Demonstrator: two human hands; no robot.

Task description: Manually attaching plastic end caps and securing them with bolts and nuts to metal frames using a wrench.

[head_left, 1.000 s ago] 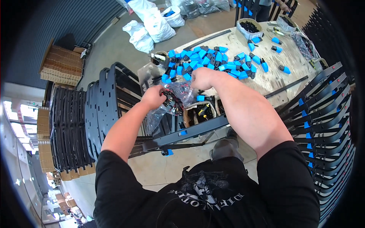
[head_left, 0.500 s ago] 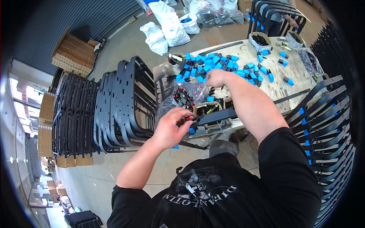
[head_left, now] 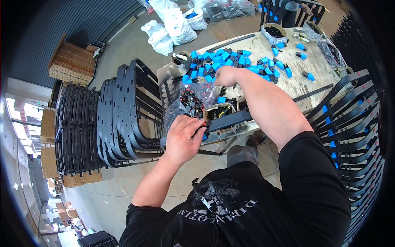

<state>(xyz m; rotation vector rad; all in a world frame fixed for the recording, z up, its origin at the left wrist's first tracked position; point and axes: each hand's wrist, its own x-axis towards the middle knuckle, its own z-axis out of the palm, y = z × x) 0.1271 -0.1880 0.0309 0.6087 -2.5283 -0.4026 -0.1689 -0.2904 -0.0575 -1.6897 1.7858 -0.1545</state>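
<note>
The left hand [head_left: 184, 138] is closed on a small red-tipped black piece [head_left: 202, 124] at the near end of a long black bar [head_left: 230, 120], at frame centre. The right hand [head_left: 225, 75], above it, is curled with fingers down into the heap of blue-and-black caps [head_left: 230, 57] on the plywood table [head_left: 317, 70]. A clear bag of parts [head_left: 191, 101] lies between the hands. Black frames [head_left: 123, 111] are stacked at left.
</note>
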